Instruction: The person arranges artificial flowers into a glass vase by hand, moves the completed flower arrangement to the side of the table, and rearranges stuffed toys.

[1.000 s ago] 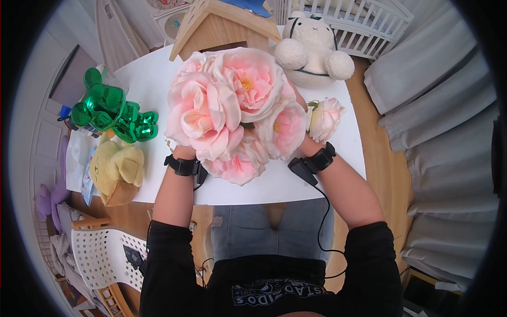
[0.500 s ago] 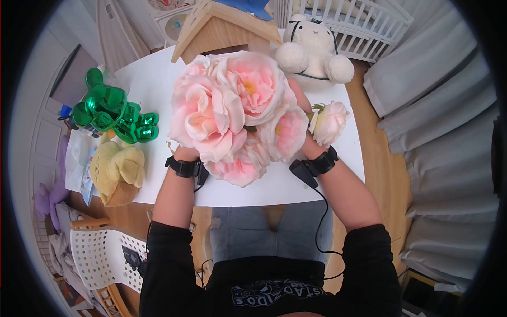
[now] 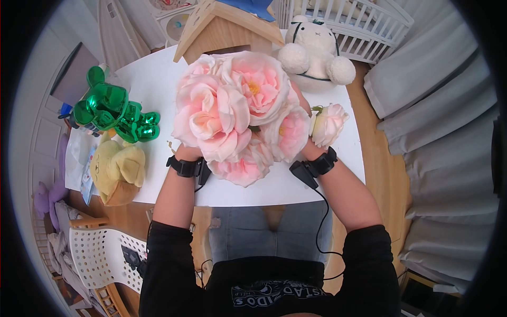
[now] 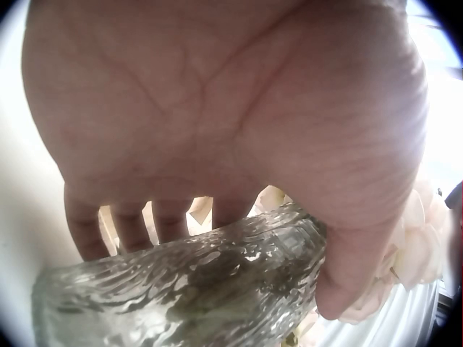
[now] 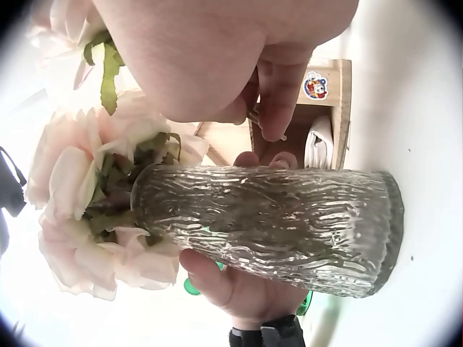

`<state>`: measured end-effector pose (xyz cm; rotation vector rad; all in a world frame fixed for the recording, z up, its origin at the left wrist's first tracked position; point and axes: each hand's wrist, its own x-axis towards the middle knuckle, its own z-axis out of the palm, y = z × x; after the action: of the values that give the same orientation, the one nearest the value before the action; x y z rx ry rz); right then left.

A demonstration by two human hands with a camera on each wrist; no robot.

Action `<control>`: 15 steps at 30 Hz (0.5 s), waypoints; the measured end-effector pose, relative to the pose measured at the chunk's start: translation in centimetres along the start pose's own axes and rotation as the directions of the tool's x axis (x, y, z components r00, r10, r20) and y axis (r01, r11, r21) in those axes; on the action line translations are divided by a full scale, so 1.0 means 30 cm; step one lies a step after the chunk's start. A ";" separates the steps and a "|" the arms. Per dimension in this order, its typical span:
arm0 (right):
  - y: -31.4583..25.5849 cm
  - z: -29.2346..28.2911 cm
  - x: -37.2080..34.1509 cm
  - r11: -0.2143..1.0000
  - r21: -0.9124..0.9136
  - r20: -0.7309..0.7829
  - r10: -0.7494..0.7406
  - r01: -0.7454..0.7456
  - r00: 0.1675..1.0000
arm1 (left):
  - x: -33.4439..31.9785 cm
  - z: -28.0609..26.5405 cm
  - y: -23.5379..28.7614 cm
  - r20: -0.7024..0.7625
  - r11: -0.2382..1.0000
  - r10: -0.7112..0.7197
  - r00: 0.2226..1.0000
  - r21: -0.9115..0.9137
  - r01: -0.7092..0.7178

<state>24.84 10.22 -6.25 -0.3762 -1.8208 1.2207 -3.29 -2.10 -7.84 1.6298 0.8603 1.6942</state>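
A clear ribbed glass vase [image 5: 275, 228] stands on the white table [image 3: 158, 185], full of large pale-pink roses [image 3: 227, 111]. My left hand [image 4: 217, 116] grips the vase, thumb on one side and fingers round the other. On the other side, my right hand [image 5: 224, 58] pinches a thin stem between thumb and fingers, close beside the vase. A single pale rose [image 3: 330, 124] with green leaves sticks out by the right wrist, apart from the bunch. From the head view, the blooms hide the vase and most of both hands.
Behind the flowers stands a wooden toy house [image 3: 227, 36], with a white plush toy [image 3: 316, 55] to its right. A shiny green bear figure [image 3: 113, 108] and a yellow plush toy [image 3: 119, 171] sit on the left. A perforated white chair [image 3: 100, 253] is at lower left.
The bunch of roses has shifted slightly to the right and a little nearer the body. The single rose by the right wrist has moved slightly nearer too. Both hands keep their hold.
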 end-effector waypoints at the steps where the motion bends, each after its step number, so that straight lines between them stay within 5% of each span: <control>1: 0.001 0.004 -0.003 1.000 0.000 0.001 -0.001 0.001 1.000 | 0.001 -0.001 0.000 -0.001 1.000 0.003 1.000 0.006 -0.003; 15: 0.004 0.017 -0.014 1.000 -0.011 0.002 -0.009 0.009 1.000 | 0.010 0.001 -0.007 -0.003 0.996 0.036 0.999 0.084 -0.035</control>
<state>24.66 9.69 -6.63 -0.3729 -1.8297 1.2053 -3.26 -1.72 -7.82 1.7064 0.9211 1.7076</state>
